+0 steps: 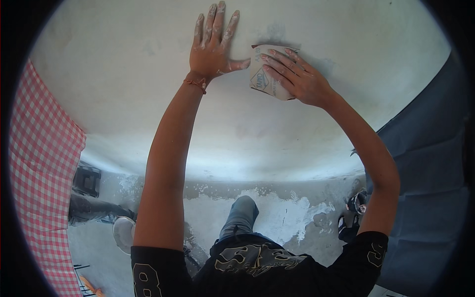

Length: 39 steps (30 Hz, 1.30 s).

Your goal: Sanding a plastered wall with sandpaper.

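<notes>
My left hand (213,55) lies palm-down with fingers spread on a pale, smooth wall (137,92). White dust or plaster coats its fingers, and a thin reddish-brown bracelet circles the wrist. My right hand (302,80) presses a Taiyo sandpaper sheet (260,63) against the same wall, fingers laid across its printed backing. The sheet's abrasive side faces the wall and is mostly hidden; dark brown shows at its curled edges. My left thumb reaches close to the sheet's left edge; whether they touch, I cannot tell. Faint grey smudges mark the wall around the sheet.
A red-and-white checked cloth (44,159) hangs at left, a dark grey cloth (426,193) at right. White residue (285,213) covers part of the concrete floor by my knee. At lower left are a pale bucket (122,234), a black plastic object (88,180) and what looks like a trouser leg (94,209).
</notes>
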{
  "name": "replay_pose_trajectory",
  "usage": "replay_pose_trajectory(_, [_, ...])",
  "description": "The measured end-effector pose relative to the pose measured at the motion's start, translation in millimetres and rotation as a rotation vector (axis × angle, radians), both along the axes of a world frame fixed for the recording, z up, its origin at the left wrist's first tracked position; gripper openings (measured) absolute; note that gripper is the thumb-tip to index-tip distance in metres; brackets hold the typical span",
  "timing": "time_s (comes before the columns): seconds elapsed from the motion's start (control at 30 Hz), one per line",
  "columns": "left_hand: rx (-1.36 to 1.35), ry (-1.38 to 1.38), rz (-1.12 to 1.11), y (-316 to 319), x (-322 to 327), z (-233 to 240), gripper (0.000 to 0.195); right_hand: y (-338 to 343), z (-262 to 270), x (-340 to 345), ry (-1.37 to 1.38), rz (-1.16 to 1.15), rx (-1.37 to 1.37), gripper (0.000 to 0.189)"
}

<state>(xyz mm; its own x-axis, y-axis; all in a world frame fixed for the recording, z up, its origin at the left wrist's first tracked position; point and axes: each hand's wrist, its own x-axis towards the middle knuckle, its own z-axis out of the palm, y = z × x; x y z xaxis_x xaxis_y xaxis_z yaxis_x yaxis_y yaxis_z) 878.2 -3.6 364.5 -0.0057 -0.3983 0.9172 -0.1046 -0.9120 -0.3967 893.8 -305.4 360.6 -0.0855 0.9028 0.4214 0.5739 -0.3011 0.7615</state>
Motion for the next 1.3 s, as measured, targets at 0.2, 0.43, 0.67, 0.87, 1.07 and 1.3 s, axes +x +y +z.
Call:
replay_pose_trajectory(0.2, [0.019, 0.061, 0.347, 20.8, -13.3, 2.9, 0.090, 67.0, -5.2, -23.2, -0.081, 0.041, -0.024, 0.061])
replay_pose_trajectory(0.43, [-0.065, 0.140, -0.005, 34.7, -6.8, 3.4, 0.125, 122.1, -25.7, -22.8, -0.081, 0.096, -0.058, 0.056])
replay_pose_trajectory(0.67, [-0.025, -0.305, -0.353, 60.4, 27.2, 10.9, 0.128, 107.8, -8.3, -35.0, -0.145, -0.019, -0.182, 0.048])
replay_pose_trajectory(0.87, [-0.039, 0.194, 0.170, 58.2, -17.9, 8.7, 0.123, 116.7, -12.3, -48.4, -0.156, 0.018, -0.170, 0.057])
replay_pose_trajectory(1.07, [-0.083, 0.018, 0.003, 64.2, 3.2, 0.4, 0.089, 147.1, -9.0, -42.3, -0.224, 0.023, -0.155, 0.054])
replay_pose_trajectory(1.3, [-0.024, 0.147, 0.318, 42.1, -22.9, 6.5, 0.084, 106.2, -0.8, -43.0, -0.141, -0.004, -0.178, 0.057])
